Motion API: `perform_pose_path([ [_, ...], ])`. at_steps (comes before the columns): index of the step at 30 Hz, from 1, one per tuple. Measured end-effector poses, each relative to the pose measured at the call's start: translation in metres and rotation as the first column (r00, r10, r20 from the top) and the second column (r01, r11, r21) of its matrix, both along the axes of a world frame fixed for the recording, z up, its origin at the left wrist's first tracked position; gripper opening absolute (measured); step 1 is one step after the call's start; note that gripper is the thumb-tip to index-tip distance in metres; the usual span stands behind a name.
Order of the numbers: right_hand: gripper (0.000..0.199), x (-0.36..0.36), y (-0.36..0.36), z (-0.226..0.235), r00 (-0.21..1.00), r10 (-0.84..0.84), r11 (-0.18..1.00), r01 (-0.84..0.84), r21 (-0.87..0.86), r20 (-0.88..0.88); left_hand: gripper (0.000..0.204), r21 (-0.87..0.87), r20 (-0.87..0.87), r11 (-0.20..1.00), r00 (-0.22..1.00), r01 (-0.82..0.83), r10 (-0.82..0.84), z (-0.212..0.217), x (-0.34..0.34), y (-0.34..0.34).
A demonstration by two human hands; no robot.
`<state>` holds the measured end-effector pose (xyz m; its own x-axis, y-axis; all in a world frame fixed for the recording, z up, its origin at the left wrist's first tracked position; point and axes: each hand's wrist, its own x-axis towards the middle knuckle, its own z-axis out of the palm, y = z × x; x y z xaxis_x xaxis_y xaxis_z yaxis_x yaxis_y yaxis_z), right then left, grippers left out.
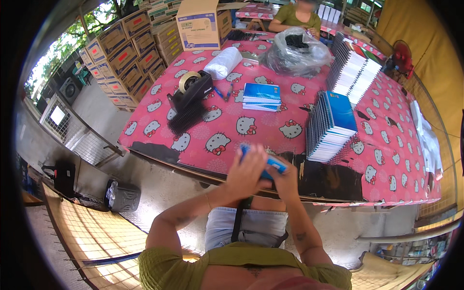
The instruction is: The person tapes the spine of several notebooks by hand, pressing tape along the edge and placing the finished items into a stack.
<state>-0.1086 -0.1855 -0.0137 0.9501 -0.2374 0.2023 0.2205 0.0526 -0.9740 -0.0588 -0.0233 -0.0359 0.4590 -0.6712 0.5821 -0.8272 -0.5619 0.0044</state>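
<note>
Both hands meet at the desk's (212, 121) near edge: the left hand (249, 171) and right hand (285, 180) grip a blue notebook (270, 163). A spiral notebook stack (333, 123) stands just beyond, a black tape dispenser (191, 92) toward the left edge.

Both forearms rise from below, the 2 hands, left (248, 170) and right (285, 176), closed together, fingers curled.

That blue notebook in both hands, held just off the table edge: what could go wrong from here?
1. The blue notebook is held by the left hand and right hand over the person's lap, not over the table; a slip might drop it to the floor.
2. The tall notebook stack stands close to the right elbow side and leans; a bump could topple it.
</note>
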Motion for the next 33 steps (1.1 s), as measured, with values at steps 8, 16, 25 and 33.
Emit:
perform_pose_path([
  [8, 0.026, 0.003, -0.005, -0.002, 0.999, 0.037, 0.999, -0.037, -0.027, -0.008, 0.082, -0.014, -0.041, 0.999, 0.998, 0.039, -0.039, -0.017, -0.003, -0.005],
  [16, 0.029, 0.001, -0.019, -0.005, 1.0, 0.008, 0.979, -0.012, -0.206, -0.02, 0.083, -0.034, 0.013, 0.999, 0.999, 0.042, -0.042, -0.007, 0.001, -0.018],
  [25, 0.025, 0.008, -0.021, -0.036, 0.998, 0.033, 0.993, -0.038, -0.11, -0.045, 0.084, 0.045, -0.1, 0.998, 0.994, 0.053, -0.048, 0.007, 0.013, -0.032],
  [33, 0.032, 0.008, -0.023, -0.048, 0.999, 0.015, 0.977, -0.026, -0.213, -0.051, 0.08, 0.072, -0.11, 0.994, 0.991, 0.081, -0.073, 0.009, 0.004, -0.032],
])
